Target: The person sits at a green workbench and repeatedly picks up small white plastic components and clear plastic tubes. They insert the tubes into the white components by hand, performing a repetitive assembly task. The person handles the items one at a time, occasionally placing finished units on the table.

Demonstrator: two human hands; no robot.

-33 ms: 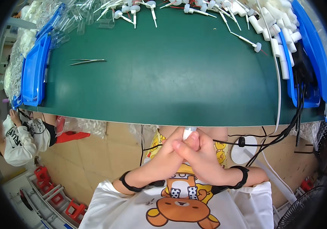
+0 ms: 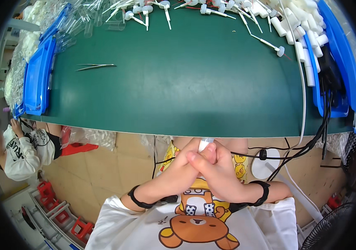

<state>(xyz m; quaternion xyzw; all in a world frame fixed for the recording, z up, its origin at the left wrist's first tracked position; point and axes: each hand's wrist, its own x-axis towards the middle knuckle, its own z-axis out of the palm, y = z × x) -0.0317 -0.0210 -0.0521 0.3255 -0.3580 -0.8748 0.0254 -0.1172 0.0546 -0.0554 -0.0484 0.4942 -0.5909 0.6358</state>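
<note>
Just below the table's near edge, my left hand [image 2: 187, 161] and my right hand [image 2: 217, 167] are clasped together. Both are closed around a white cylindrical piece [image 2: 204, 144], and only its upper end shows between the fingers. My palms and thumbs hide the rest of it. On the green table [image 2: 169, 91], well away from my hands, lies a pair of metal tweezers [image 2: 96, 66]. One thin white stem with a round translucent cap and a red wire [image 2: 269, 45] lies apart at the far right.
Several similar capped stems [image 2: 146, 12] lie along the far edge. Clear tubes [image 2: 88, 27] and a blue tray [image 2: 39, 79] are at the left. White cylinders [image 2: 307, 54], a blue bin [image 2: 344, 54] and black cables [image 2: 325, 121] crowd the right. Another person [image 2: 24, 154] sits at lower left.
</note>
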